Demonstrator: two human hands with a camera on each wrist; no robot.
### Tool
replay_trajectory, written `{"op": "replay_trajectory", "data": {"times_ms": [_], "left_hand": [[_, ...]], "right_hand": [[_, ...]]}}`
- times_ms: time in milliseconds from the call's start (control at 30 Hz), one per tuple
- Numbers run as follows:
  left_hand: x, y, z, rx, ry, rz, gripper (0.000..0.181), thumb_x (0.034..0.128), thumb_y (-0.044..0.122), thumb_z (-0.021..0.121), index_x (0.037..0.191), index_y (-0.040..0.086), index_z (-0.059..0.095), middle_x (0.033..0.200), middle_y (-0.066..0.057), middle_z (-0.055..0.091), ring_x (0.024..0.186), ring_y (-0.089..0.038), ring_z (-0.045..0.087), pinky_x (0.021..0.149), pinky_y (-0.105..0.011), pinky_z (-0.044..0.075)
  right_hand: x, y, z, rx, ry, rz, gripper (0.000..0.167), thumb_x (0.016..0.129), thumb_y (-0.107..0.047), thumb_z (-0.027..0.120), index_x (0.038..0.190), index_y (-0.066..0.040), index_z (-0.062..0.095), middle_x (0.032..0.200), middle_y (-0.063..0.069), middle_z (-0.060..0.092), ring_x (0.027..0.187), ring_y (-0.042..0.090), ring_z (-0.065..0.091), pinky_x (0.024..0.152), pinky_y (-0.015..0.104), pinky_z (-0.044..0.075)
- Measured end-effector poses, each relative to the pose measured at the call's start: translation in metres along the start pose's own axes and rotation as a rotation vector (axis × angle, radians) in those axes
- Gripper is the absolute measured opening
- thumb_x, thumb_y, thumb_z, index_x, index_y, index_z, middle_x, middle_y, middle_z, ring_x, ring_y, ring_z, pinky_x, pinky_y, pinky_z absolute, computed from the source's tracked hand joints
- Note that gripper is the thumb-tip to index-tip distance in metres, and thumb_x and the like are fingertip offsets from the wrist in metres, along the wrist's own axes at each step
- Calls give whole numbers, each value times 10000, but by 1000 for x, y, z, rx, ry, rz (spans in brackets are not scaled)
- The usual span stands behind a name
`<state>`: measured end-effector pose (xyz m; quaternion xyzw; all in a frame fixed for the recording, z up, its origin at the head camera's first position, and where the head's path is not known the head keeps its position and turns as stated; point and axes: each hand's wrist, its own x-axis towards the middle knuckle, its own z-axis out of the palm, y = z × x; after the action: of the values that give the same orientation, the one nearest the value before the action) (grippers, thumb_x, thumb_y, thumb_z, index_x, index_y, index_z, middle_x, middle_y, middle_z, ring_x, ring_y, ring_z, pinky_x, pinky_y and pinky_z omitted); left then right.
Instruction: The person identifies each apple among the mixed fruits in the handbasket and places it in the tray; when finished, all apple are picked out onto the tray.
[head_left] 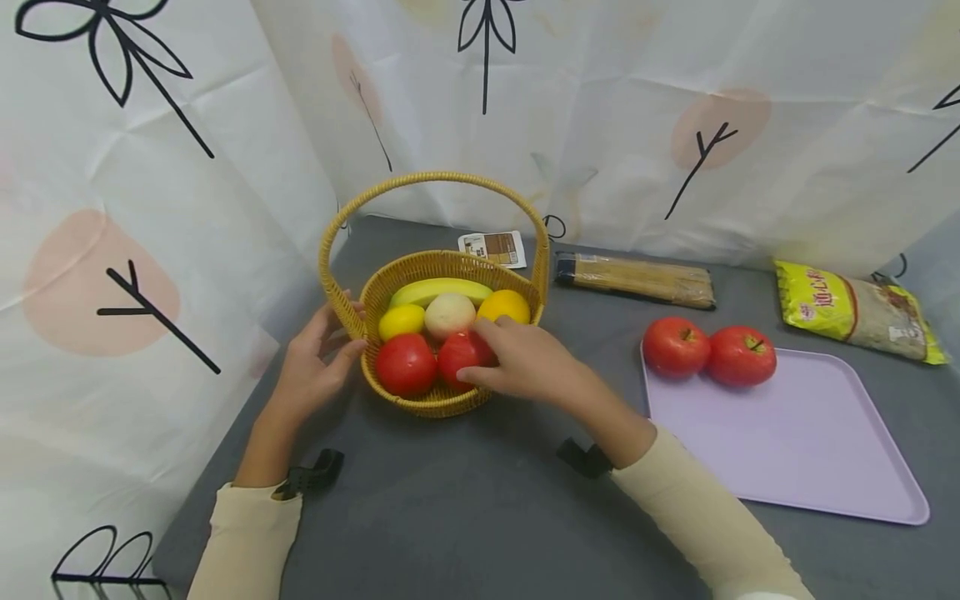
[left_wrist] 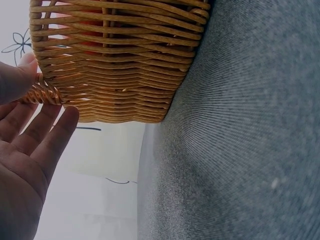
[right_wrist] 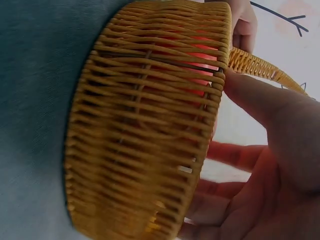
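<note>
A woven yellow basket (head_left: pixel 423 407) with a tall arched handle stands on the grey table. Inside lie a banana (head_left: pixel 442 290), a lemon (head_left: pixel 401 321), a pale round item (head_left: pixel 450 315), an orange (head_left: pixel 504 306) and two shiny red round fruits. At the basket's left side, my left hand (head_left: pixel 311 362) holds the foot of the handle, thumb in front and fingers behind, as the left wrist view shows. My right hand (head_left: pixel 528 358) reaches over the front right rim, thumb and fingers around the right-hand red fruit (head_left: pixel 456 357). The other red fruit (head_left: pixel 405 365) sits beside it.
Two red apples (head_left: pixel 741 357) rest on the upper left of a lilac tray (head_left: pixel 810 450) at the right. Along the back lie a small white-and-brown packet (head_left: pixel 495 247), a pack of dry noodles (head_left: pixel 636 280) and a yellow bag (head_left: pixel 855 310). Patterned cloth hangs behind and to the left.
</note>
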<state>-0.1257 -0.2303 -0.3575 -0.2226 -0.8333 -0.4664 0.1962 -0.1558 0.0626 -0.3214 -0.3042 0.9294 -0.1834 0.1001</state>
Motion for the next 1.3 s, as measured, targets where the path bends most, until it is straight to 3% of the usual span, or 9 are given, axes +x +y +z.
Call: {"op": "replay_trajectory", "data": {"times_ms": [167,267,567,800,1033,1200,1300], "left_hand": [[0,0,0,-16,3,9,666,821,-210,686,1423,-149,407,1249,-318,583,1136,-438,585,920,-190,515],[0,0,0,-13,1,12,665,821,-210,687,1422,-151,407,1247,-320,585,1139,-438,584,919,-210,524],[0,0,0,14,-4,10,681,821,-201,694,1434,-136,404,1255,-298,590,1141,-408,592,899,-401,549],[-1,-2,0,15,-1,9,683,825,-195,694,1440,-130,403,1258,-285,594,1137,-411,591,914,-318,550],[0,-1,0,12,1,10,673,826,-198,692,1433,-134,408,1253,-294,593,1132,-420,591,912,-314,551],[-1,0,0,3,-1,2,663,830,-198,687,1428,-138,409,1254,-300,589,1137,-417,594,917,-267,543],[-1,0,0,6,-3,-1,665,830,-193,691,1430,-132,412,1257,-297,590,1141,-402,597,909,-334,554]], "right_hand": [[15,-9,5,-70,-50,77,651,852,-566,719,1295,-130,526,1068,118,557,796,240,575,664,332,528],[19,-9,10,-62,-46,93,673,830,-567,734,1295,-133,513,1079,125,513,763,246,576,643,319,527],[16,-3,22,61,95,64,663,806,-482,791,1319,-162,520,1117,82,511,776,252,569,666,310,542],[9,-3,27,103,230,53,712,773,-436,833,1348,-148,527,1198,80,535,948,246,555,792,395,539],[7,-5,30,178,358,-39,693,764,-334,850,1337,-128,519,1234,70,531,1012,233,564,832,392,579],[9,-6,29,269,388,-102,704,757,-289,856,1336,-125,492,1272,41,512,1116,185,501,849,362,572],[9,-6,28,336,385,-105,739,757,-288,851,1364,-135,458,1285,16,497,1140,153,469,830,342,577]]}}
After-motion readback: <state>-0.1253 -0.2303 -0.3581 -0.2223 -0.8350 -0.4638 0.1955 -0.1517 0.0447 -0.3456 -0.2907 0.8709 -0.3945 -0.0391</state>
